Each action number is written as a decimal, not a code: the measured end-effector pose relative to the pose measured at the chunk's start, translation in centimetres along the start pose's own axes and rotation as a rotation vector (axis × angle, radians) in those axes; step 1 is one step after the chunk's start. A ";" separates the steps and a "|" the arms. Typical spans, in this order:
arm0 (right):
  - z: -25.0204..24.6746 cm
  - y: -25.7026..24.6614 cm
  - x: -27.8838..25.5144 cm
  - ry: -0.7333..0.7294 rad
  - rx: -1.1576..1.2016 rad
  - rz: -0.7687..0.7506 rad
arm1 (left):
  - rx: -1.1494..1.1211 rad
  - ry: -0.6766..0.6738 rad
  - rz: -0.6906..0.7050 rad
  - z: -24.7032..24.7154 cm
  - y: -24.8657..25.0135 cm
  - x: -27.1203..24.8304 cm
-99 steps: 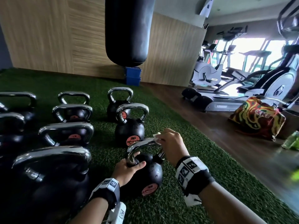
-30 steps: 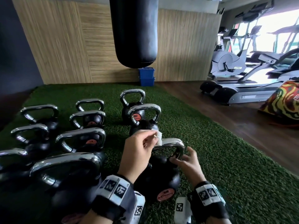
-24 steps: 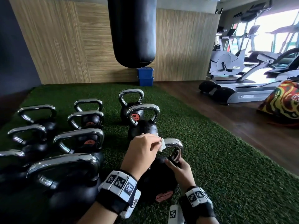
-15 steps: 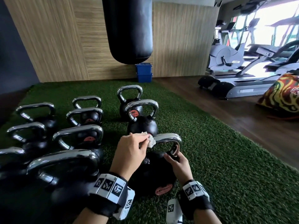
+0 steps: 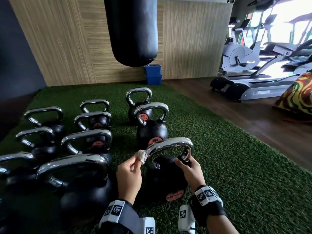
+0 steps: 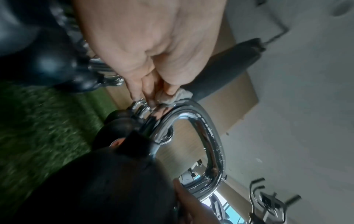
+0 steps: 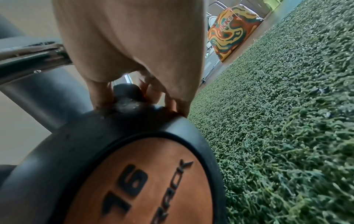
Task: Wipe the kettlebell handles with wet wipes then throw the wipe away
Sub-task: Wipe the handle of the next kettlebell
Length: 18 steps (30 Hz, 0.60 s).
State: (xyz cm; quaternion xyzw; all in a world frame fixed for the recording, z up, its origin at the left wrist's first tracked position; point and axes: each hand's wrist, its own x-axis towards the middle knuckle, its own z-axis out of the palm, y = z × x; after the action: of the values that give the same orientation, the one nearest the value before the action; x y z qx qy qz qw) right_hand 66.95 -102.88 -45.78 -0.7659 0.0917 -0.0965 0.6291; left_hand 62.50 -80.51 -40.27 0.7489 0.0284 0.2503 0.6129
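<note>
A black kettlebell [image 5: 166, 179] marked 16 [image 7: 132, 180] stands nearest me on the green turf, its chrome handle [image 5: 170, 144] arching over it. My left hand [image 5: 130, 173] pinches a crumpled white wet wipe [image 5: 142, 155] against the handle's left bend; the left wrist view shows the wipe [image 6: 172, 97] between thumb and fingers on the chrome [image 6: 208, 136]. My right hand [image 5: 189, 168] grips the base of the handle's right leg, where its fingers [image 7: 99, 94] curl round the black neck.
Several more kettlebells [image 5: 87, 137] stand in rows to the left and behind. A black punching bag [image 5: 133, 29] hangs ahead, with a blue bin [image 5: 153, 75] under it by the wooden wall. Treadmills [image 5: 253, 85] and a colourful bag [image 5: 297, 97] sit on the wood floor at right.
My left hand has slid the wipe from the top of the handle down to its left bend. My right hand has kept its grip at the right leg.
</note>
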 end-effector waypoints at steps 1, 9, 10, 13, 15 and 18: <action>0.0 -0.1 0.0 0.000 0.002 0.002 | -0.029 0.018 -0.047 0.2 -0.6 -0.3; -0.1 -1.5 0.6 -0.034 0.174 0.041 | 0.136 0.023 -0.147 1.1 -2.7 -2.2; -0.1 -1.7 0.6 -0.047 0.193 0.053 | 0.108 -0.004 -0.165 0.9 -2.6 -2.3; -0.2 -2.0 0.3 -0.059 0.208 0.059 | 0.114 -0.087 -0.148 0.6 -2.1 -2.8; -0.5 -2.2 -0.1 -0.055 0.205 0.042 | 0.220 -0.091 -0.071 0.4 -2.0 -2.5; -1.1 -2.5 -1.0 -0.045 0.181 0.013 | 0.338 -0.103 0.026 0.3 -1.9 -1.5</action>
State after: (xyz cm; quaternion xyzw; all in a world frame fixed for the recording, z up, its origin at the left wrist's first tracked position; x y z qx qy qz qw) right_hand 65.70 -103.15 -43.18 -0.7072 0.0735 -0.0832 0.6983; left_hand 61.78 -80.81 -42.54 0.8534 0.0290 0.2109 0.4758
